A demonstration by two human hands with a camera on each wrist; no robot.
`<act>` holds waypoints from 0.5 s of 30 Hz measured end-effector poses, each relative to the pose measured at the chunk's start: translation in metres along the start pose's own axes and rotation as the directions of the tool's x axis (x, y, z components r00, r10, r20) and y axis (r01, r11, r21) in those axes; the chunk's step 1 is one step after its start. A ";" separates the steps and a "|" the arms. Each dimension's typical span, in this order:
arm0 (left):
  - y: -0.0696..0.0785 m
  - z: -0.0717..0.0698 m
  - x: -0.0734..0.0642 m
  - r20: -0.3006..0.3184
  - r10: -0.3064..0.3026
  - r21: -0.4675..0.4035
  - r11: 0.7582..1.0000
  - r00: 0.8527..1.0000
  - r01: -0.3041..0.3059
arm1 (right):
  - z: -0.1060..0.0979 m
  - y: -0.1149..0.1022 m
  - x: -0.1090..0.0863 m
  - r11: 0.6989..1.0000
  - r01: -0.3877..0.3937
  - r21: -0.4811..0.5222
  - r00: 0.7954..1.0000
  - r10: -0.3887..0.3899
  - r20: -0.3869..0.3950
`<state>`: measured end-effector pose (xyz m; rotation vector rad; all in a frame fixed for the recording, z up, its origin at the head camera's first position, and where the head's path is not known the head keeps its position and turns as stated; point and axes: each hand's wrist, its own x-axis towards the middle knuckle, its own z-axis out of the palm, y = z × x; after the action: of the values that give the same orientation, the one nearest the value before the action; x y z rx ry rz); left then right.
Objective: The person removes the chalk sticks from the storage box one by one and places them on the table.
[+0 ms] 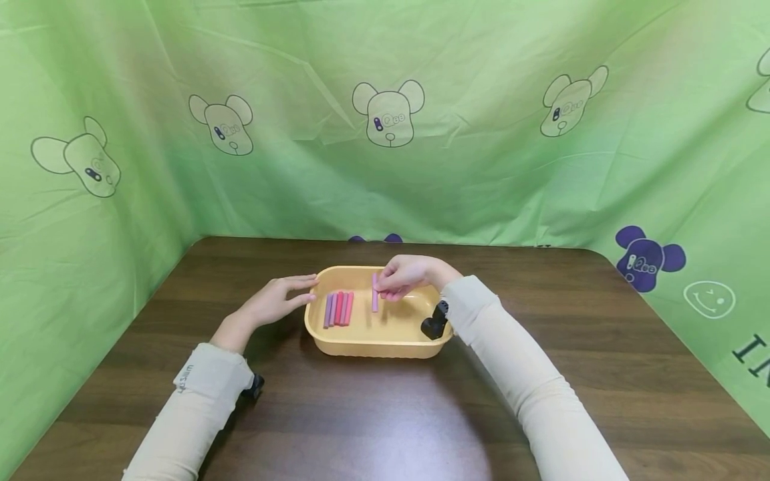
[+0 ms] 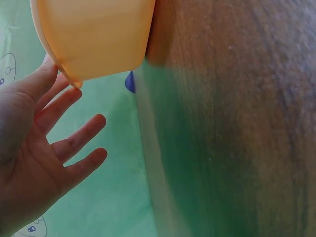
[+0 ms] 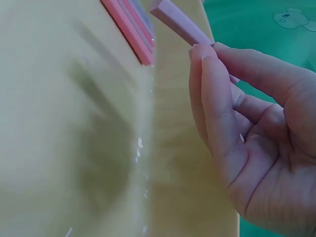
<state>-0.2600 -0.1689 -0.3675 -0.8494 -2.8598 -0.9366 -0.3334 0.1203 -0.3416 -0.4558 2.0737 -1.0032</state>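
A shallow yellow basin (image 1: pixel 373 350) with rounded corners stands on the table. Over its middle, my right hand (image 1: pixel 406 275) pinches a slim purple stick (image 1: pixel 375 304) between thumb and fingertips. The right wrist view shows this stick (image 3: pixel 180 22) tilted above the basin floor, its lower part covered by the fingers. Side by side at the basin's left end lie several pink and purple sticks (image 1: pixel 339 309). With fingers spread and fairly straight, my left hand (image 1: pixel 273 300) touches the left end of the basin's rim (image 2: pixel 66 76).
Inside the right sleeve's reach, a black wrist device (image 1: pixel 434 322) hangs over the basin's right end. Another dark device (image 1: pixel 252 386) sits below the left cuff. Brown wood-grain table (image 1: pixel 361 407) surrounds the basin, and a green printed cloth (image 1: pixel 301 180) encloses its back and sides.
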 end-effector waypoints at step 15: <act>0.000 0.000 0.000 0.000 0.000 -0.001 1.000 1.000 0.000 | -0.017 0.009 -0.036 0.995 0.052 0.081 0.999 -0.050 -0.017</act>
<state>-0.2604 -0.1691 -0.3678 -0.8501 -2.8596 -0.9377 -0.3231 0.1560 -0.3249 -0.4627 2.0356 -1.1199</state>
